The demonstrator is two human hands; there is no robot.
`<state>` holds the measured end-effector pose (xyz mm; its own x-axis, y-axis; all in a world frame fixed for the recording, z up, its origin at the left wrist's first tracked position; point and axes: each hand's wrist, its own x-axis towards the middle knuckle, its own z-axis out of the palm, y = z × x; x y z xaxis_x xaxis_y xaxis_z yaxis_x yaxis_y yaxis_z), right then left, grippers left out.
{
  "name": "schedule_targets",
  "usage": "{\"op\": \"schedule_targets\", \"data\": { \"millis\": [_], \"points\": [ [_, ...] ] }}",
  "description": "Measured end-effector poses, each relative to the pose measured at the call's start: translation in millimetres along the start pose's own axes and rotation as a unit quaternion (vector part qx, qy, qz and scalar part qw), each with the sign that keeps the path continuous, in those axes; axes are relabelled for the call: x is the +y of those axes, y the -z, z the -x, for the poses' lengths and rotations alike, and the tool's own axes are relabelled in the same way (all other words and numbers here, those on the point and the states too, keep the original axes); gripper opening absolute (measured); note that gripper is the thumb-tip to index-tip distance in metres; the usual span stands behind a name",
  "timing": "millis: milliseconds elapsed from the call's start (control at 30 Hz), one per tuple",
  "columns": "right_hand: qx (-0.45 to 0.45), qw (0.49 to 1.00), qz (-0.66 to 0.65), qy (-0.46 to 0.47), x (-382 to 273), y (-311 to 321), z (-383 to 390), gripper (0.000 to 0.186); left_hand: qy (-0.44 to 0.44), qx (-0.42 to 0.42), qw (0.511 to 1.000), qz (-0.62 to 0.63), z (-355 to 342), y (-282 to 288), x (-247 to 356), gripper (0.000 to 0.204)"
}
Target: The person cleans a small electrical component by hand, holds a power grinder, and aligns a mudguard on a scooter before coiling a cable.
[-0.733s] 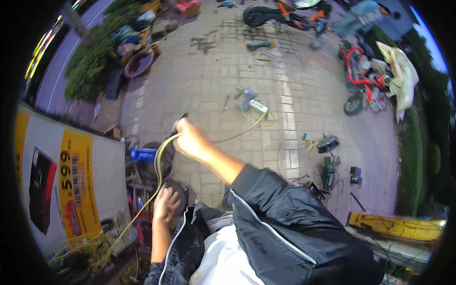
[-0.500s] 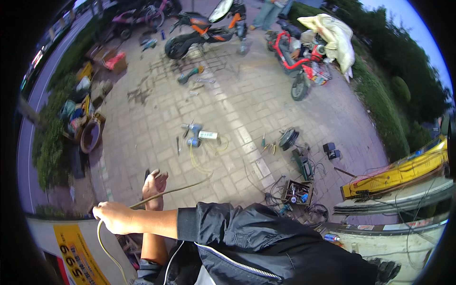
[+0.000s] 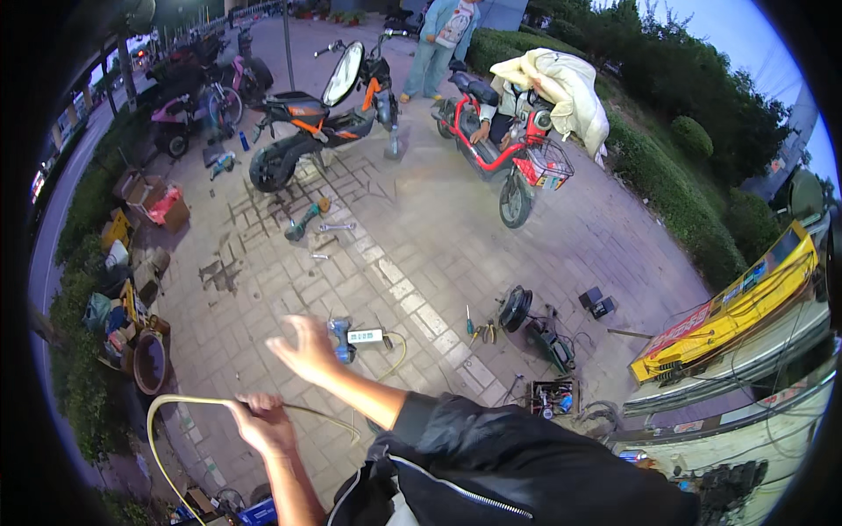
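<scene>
My left hand (image 3: 263, 425) is closed round a pale yellow hose (image 3: 175, 399), at the lower left. The hose bends in a loop on its left side, and a loose length runs to the right over the paving. Above and to the right, my right hand (image 3: 307, 351) is held out with its fingers spread and nothing in it. Just past that hand a blue power tool (image 3: 340, 337) lies on the bricks, partly hidden by it. A white box (image 3: 365, 336) with a small display lies against the tool. Another thin yellow hose (image 3: 402, 355) curves beside it.
An orange and black scooter (image 3: 320, 123) stands ahead; a person crouches behind a red scooter (image 3: 491, 158), another stands nearby. Screwdriver, pliers (image 3: 484, 333), a wheel-like part (image 3: 516, 307) and a toolbox (image 3: 554, 399) lie to the right. Left are a round tub (image 3: 151, 361) and boxes (image 3: 153, 202).
My right hand has let go of the hose and moved up and to the right, its fingers spreading. My left hand has come down and taken hold of the hose. The view has shifted.
</scene>
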<state>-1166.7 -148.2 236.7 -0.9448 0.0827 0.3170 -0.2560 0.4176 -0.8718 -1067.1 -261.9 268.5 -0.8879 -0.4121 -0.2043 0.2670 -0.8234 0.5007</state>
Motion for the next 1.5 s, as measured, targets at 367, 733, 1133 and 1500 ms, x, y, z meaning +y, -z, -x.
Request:
{"op": "schedule_targets", "data": {
  "millis": [367, 733, 1133, 1500],
  "points": [
    [0.176, 0.507, -0.551, -0.639, 159.6, -20.3, -86.1, 0.028, -0.007, -0.138, 0.961, 0.240, -88.9, -57.6, 99.6, 0.025],
    [0.221, 0.444, -0.639, -0.588, 523.6, 166.8, -267.0, 0.027, -0.392, 0.261, 0.784, -0.405, -106.2, -49.6, 143.9, 0.029],
    [0.163, 0.729, -0.596, -0.293, 377.2, 305.4, -632.6, 0.009, 0.130, 0.421, 0.826, -0.351, -188.1, 34.7, -238.5, 0.026],
    [0.116, 0.816, -0.227, -0.520, 514.0, 273.1, -546.1, 0.032, 0.178, 0.506, 0.794, -0.287, -175.1, 146.4, -151.7, 0.024]
  ]
}}
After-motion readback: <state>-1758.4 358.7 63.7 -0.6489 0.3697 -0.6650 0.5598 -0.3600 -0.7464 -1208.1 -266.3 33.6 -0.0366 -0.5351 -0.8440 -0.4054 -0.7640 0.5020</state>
